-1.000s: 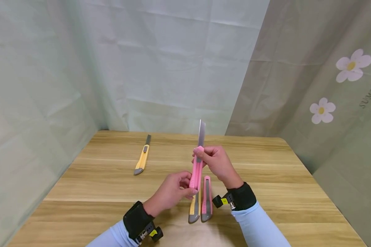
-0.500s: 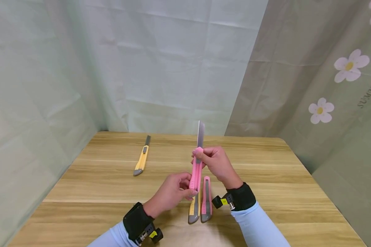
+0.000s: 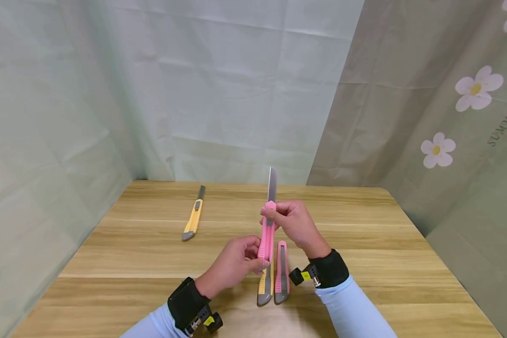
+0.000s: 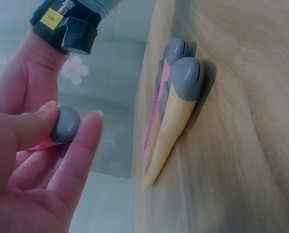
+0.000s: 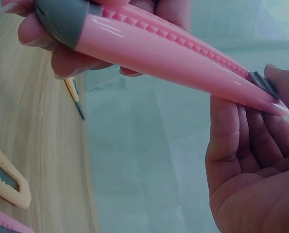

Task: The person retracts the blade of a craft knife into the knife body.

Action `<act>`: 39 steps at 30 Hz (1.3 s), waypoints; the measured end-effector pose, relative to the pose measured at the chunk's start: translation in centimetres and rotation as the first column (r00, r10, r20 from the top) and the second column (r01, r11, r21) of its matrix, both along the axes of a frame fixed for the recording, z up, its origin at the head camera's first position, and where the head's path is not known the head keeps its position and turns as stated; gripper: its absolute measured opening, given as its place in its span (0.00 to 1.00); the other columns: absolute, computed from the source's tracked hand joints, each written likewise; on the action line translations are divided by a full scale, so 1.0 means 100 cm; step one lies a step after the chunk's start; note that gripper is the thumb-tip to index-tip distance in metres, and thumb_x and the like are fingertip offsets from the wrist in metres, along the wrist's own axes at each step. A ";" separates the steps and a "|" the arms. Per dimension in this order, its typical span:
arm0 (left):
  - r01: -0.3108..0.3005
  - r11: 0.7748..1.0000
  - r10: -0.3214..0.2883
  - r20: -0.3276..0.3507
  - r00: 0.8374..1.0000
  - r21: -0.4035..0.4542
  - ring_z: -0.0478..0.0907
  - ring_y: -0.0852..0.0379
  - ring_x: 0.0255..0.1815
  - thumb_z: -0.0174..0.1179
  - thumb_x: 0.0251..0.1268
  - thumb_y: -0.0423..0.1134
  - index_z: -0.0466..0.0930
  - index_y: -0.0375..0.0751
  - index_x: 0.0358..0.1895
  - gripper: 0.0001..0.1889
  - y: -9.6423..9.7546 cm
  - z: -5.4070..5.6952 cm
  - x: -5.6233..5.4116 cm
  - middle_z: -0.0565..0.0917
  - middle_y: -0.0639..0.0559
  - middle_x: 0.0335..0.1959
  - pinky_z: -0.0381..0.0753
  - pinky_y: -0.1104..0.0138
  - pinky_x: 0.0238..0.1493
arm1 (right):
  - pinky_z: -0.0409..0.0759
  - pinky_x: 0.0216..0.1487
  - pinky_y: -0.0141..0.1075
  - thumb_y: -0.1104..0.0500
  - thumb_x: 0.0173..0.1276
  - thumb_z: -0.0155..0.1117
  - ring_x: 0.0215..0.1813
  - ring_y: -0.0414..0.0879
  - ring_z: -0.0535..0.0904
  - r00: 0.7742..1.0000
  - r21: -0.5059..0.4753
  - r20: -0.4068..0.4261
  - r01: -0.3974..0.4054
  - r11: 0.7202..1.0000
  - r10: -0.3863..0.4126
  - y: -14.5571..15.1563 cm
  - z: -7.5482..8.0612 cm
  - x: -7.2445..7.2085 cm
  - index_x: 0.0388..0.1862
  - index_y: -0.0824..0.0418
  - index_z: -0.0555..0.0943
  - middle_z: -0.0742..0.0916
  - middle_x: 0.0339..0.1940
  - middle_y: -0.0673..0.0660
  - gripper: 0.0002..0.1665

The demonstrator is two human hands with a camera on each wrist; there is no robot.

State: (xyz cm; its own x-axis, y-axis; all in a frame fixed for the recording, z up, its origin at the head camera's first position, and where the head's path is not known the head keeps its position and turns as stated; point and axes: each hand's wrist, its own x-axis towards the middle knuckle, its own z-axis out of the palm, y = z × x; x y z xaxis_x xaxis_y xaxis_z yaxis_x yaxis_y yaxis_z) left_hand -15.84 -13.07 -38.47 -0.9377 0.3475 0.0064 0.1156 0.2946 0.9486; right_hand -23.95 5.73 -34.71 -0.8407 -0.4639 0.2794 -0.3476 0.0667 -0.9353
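Note:
A pink utility knife [image 3: 266,239] with a grey end cap is held above the table, its long blade [image 3: 272,185] extended and pointing away. My left hand [image 3: 234,263] pinches the handle near the grey cap, which shows between thumb and fingers in the left wrist view. Up at the blade end my right hand [image 3: 297,223] grips the handle, thumb by the grey slider [image 5: 263,83]. Below the held knife lie a yellow utility knife [image 3: 265,291], partly covered by it, and a second pink utility knife [image 3: 282,274]. No blade shows on that second pink one.
Another yellow utility knife [image 3: 193,218] lies at the left rear of the wooden table [image 3: 122,263], blade out and pointing to the back. Pale curtains [image 3: 236,94] hang behind and on both sides.
The held pink knife has shifted very slightly left and its blade tip sits a little lower. Both hands keep their hold; the knives on the table lie as before.

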 end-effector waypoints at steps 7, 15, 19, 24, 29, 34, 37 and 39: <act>0.000 1.000 0.000 -0.002 1.000 0.005 0.85 0.53 0.38 0.68 0.65 0.30 0.81 0.38 0.50 0.12 0.000 0.001 0.001 0.86 0.48 0.37 0.90 0.58 0.38 | 0.83 0.38 0.37 0.53 0.72 0.70 0.32 0.47 0.81 1.000 -0.014 -0.002 -0.016 1.000 0.015 0.000 0.000 0.000 0.37 0.60 0.90 0.89 0.30 0.55 0.11; -0.010 1.000 0.010 -0.026 1.000 -0.009 0.85 0.54 0.36 0.68 0.66 0.30 0.81 0.38 0.50 0.12 0.001 0.001 0.001 0.86 0.49 0.36 0.89 0.56 0.38 | 0.83 0.39 0.37 0.54 0.71 0.71 0.34 0.46 0.82 1.000 0.004 0.020 -0.006 1.000 0.006 0.001 0.002 0.001 0.41 0.60 0.90 0.90 0.32 0.55 0.10; -0.012 1.000 0.012 -0.035 0.999 -0.006 0.85 0.54 0.36 0.68 0.66 0.30 0.81 0.38 0.51 0.12 0.000 0.000 0.001 0.87 0.48 0.36 0.89 0.54 0.38 | 0.84 0.40 0.36 0.55 0.69 0.72 0.36 0.46 0.84 1.000 0.013 0.016 -0.013 1.000 0.013 0.001 0.002 0.001 0.44 0.63 0.89 0.91 0.35 0.55 0.12; -0.007 1.000 0.007 -0.037 0.999 0.002 0.85 0.54 0.37 0.68 0.66 0.30 0.81 0.38 0.50 0.12 -0.001 0.000 0.001 0.87 0.48 0.37 0.89 0.52 0.38 | 0.84 0.41 0.37 0.56 0.68 0.73 0.36 0.46 0.83 1.000 0.023 0.008 -0.012 1.000 0.011 0.001 0.001 0.001 0.43 0.58 0.90 0.90 0.36 0.55 0.09; -0.007 1.000 0.007 -0.035 0.999 -0.001 0.85 0.53 0.37 0.68 0.66 0.30 0.81 0.38 0.51 0.12 -0.001 0.000 0.001 0.87 0.48 0.37 0.89 0.52 0.39 | 0.83 0.40 0.35 0.56 0.68 0.74 0.36 0.45 0.83 1.000 0.018 0.007 -0.015 1.000 0.014 0.001 -0.001 0.001 0.43 0.61 0.89 0.90 0.35 0.55 0.10; -0.027 1.000 0.027 -0.042 0.999 -0.001 0.85 0.53 0.37 0.68 0.66 0.30 0.82 0.38 0.51 0.13 0.000 -0.001 0.001 0.87 0.48 0.37 0.89 0.54 0.38 | 0.82 0.39 0.34 0.56 0.67 0.74 0.35 0.46 0.81 1.000 0.017 -0.005 -0.017 1.000 0.017 0.001 -0.002 0.000 0.43 0.59 0.89 0.90 0.34 0.54 0.09; -0.041 0.999 0.041 -0.053 0.998 0.002 0.85 0.53 0.36 0.68 0.66 0.32 0.82 0.38 0.52 0.13 0.000 -0.002 0.001 0.86 0.48 0.38 0.89 0.55 0.38 | 0.81 0.39 0.34 0.55 0.66 0.75 0.34 0.46 0.80 1.000 0.022 -0.011 -0.022 1.000 0.023 0.001 -0.002 0.000 0.42 0.55 0.89 0.89 0.34 0.53 0.08; -0.046 0.999 0.046 -0.059 0.997 0.007 0.84 0.53 0.36 0.68 0.66 0.32 0.82 0.38 0.52 0.13 0.000 -0.003 0.001 0.86 0.48 0.38 0.89 0.55 0.38 | 0.81 0.38 0.34 0.55 0.66 0.76 0.34 0.46 0.80 1.000 0.025 -0.014 -0.026 0.999 0.027 0.001 -0.001 0.000 0.42 0.55 0.89 0.89 0.34 0.53 0.08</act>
